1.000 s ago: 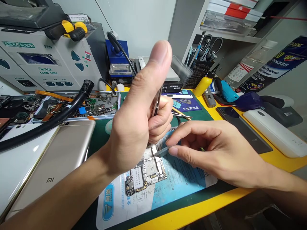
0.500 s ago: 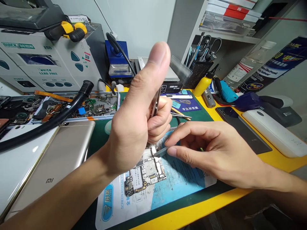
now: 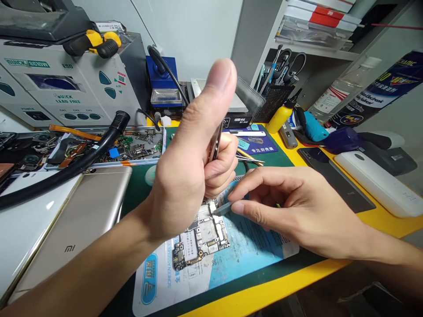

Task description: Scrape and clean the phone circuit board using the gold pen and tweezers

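My left hand point(image 3: 185, 163) is a fist with its thumb pointing up, in front of the middle of the bench. Its fingers wrap a slim dark metal tool with small holes point(image 3: 216, 143), mostly hidden by the hand. Below lies a phone circuit board point(image 3: 208, 231), partly covered by that hand. Between thumb and forefinger, my right hand point(image 3: 284, 202) pinches a thin grey flat blade point(image 3: 223, 208), whose tip meets the board's upper right edge. The board rests on a blue and white printed mat point(image 3: 244, 246).
A hot-air station point(image 3: 66, 83) stands at back left, with a black hose point(image 3: 82, 163) crossing phone parts. A gold phone point(image 3: 76, 224) lies left. Behind the hands are gold tweezers point(image 3: 249, 157). A yellow bottle point(image 3: 279, 116) and dark phone point(image 3: 337, 180) sit right.
Both hands, the board and the blade keep nearly the same places. Only a very slight shift of the whole view shows.
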A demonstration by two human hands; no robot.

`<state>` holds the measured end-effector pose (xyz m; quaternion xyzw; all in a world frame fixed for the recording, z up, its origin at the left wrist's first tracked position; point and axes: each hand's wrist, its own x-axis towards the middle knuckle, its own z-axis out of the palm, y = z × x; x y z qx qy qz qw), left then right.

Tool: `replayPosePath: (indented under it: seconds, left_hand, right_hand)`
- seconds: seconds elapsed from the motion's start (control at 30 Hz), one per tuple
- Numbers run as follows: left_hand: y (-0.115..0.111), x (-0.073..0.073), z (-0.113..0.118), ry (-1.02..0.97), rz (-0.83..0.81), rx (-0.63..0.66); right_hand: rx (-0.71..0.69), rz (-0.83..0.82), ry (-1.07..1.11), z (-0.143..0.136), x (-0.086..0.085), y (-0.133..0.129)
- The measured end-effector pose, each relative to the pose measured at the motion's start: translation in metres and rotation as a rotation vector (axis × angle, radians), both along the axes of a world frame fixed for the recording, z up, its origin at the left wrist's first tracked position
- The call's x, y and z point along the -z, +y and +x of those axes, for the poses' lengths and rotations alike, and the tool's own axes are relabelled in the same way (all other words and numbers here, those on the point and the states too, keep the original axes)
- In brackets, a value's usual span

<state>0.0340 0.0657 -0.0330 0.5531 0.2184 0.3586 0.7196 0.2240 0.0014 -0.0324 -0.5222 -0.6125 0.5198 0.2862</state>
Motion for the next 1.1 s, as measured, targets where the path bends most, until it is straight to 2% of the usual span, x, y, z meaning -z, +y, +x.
replayPosePath:
  seconds: [0.1, 0.27, 0.4, 0.57, 0.67, 0.93, 1.1]
  left_hand:
    - [-0.001, 0.0, 0.001, 0.005, 0.017, 0.029]
    - [-0.002, 0.003, 0.003, -0.018, 0.058, -0.018]
    - [-0.003, 0.003, 0.005, -0.011, 0.042, 0.004]
    - [-0.006, -0.003, 0.006, 0.004, 0.015, -0.084]
    - [-0.004, -0.007, 0.005, 0.031, -0.021, -0.045]
    - [0.02, -0.028, 0.006, 0.048, -0.178, -0.081]
    - [0.005, -0.023, 0.009, 0.052, -0.147, -0.101]
  right_hand:
    - [0.01, -0.003, -0.011, -0.001, 0.0, 0.0]
    - [0.013, 0.012, -0.028, -0.002, -0.001, 0.001]
    - [0.012, 0.015, -0.034, -0.003, -0.001, 0.001]
    - [0.018, 0.007, -0.03, -0.002, -0.001, 0.001]
    - [0.022, 0.005, -0.028, -0.002, 0.0, 0.001]
    - [0.022, 0.01, -0.021, -0.002, 0.0, 0.002]
    - [0.032, 0.01, -0.006, 0.0, 0.001, 0.002]
